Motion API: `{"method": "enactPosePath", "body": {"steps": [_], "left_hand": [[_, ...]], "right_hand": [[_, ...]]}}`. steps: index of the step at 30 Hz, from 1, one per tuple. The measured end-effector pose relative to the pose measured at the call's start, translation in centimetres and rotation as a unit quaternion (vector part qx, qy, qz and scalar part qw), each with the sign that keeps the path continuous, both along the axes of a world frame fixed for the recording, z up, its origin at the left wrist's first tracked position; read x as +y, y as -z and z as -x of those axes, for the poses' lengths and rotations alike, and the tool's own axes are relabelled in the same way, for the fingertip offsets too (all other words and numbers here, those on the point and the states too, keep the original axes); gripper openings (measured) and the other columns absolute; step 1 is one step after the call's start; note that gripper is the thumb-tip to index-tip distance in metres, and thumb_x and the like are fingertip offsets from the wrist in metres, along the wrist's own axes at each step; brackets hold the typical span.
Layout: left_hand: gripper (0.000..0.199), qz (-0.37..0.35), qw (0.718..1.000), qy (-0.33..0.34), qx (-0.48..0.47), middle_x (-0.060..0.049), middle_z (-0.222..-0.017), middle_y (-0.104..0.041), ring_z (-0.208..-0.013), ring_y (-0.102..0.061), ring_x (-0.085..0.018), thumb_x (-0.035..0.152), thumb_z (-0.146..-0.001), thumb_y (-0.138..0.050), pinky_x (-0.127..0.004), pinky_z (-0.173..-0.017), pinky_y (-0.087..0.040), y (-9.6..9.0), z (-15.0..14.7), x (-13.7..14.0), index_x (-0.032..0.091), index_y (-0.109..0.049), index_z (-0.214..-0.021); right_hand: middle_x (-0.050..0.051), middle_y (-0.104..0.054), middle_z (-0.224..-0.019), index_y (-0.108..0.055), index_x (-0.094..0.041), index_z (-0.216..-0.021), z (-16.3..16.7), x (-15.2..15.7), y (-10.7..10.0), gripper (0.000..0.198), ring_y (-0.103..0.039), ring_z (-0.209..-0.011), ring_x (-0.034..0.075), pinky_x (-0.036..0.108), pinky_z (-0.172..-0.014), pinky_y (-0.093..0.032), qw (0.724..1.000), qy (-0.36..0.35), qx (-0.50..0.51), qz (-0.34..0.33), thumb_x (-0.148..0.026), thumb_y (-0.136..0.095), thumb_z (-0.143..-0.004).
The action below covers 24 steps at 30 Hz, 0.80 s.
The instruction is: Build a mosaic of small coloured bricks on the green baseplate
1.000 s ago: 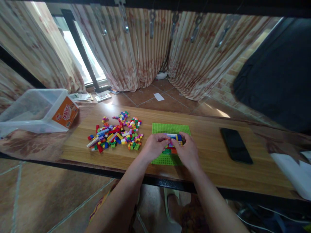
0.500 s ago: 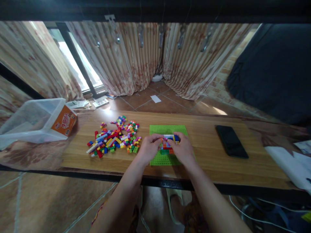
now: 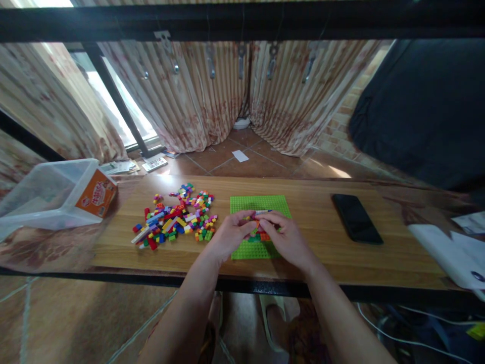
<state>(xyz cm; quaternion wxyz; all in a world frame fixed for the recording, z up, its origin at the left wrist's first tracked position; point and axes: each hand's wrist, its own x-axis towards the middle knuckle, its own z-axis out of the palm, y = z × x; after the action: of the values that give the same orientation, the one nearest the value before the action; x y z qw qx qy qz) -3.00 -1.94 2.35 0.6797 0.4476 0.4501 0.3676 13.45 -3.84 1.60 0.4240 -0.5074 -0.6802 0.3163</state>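
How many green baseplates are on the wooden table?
1. The green baseplate lies mid-table, under both hands, between the loose brick pile and the black phone.

A long wooden worktop (image 3: pixel 314 258) carries a flat green studded baseplate (image 3: pixel 253 203). Left of the baseplate lies a loose heap of small multicoloured plastic bricks (image 3: pixel 174 222); further left, a clear plastic tub with an orange label (image 3: pixel 56 194). Right of the baseplate lie a black phone (image 3: pixel 355 225) and, beyond, white paper sheets (image 3: pixel 450 247).

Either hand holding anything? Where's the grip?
Both hands, left hand and right hand, pinch the brick stack on the green baseplate, one per side.
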Motion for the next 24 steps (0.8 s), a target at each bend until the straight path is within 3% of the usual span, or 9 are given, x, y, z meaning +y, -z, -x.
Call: {"method": "enactPosePath", "body": {"steps": [4,9,15,24], "left_hand": [[0.053,-0.001,1.000,0.002,-0.013,-0.001,-0.074,-0.066,-0.060,-0.051,-0.007,0.033,-0.071,-0.075,-0.021,-0.058,-0.037,0.23,-0.09,-0.01,0.012,-0.064,-0.118],[0.050,0.003,0.999,0.002,-0.034,-0.003,-0.083,-0.068,-0.064,-0.053,-0.008,0.033,-0.072,-0.074,-0.022,-0.061,-0.038,0.39,-0.18,0.06,0.013,-0.066,-0.117],[0.046,0.015,0.999,0.022,-0.040,-0.003,-0.081,-0.067,-0.064,-0.053,-0.008,0.033,-0.070,-0.075,-0.022,-0.062,-0.038,-0.07,-0.03,-0.10,0.014,-0.069,-0.111],[0.044,0.002,1.000,0.014,-0.023,0.000,-0.071,-0.064,-0.056,-0.047,-0.006,0.029,-0.071,-0.073,-0.021,-0.057,-0.034,0.01,0.25,0.06,0.012,-0.067,-0.111]], "right_hand": [[0.003,-0.070,-0.098,-0.072,-0.025,-0.099,0.12,-0.31,-0.23,0.022,-0.064,-0.092,0.018,0.035,-0.084,-0.050,1.000,-0.025,-0.003,0.012,-0.033,-0.053,-0.090],[0.002,-0.068,-0.092,-0.071,-0.026,-0.094,-0.05,-0.37,-0.08,0.018,-0.063,-0.082,0.017,0.034,-0.076,-0.051,0.999,-0.002,0.022,0.023,-0.035,-0.060,-0.085],[0.002,-0.067,-0.096,-0.071,-0.026,-0.095,0.05,-0.44,-0.14,0.017,-0.062,-0.085,0.017,0.034,-0.078,-0.050,0.999,-0.015,0.044,0.019,-0.033,-0.061,-0.084],[-0.001,-0.066,-0.082,-0.069,-0.025,-0.086,-0.09,-0.35,0.16,0.009,-0.060,-0.074,0.016,0.032,-0.070,-0.048,0.999,-0.006,0.040,0.023,-0.032,-0.065,-0.082]]}}
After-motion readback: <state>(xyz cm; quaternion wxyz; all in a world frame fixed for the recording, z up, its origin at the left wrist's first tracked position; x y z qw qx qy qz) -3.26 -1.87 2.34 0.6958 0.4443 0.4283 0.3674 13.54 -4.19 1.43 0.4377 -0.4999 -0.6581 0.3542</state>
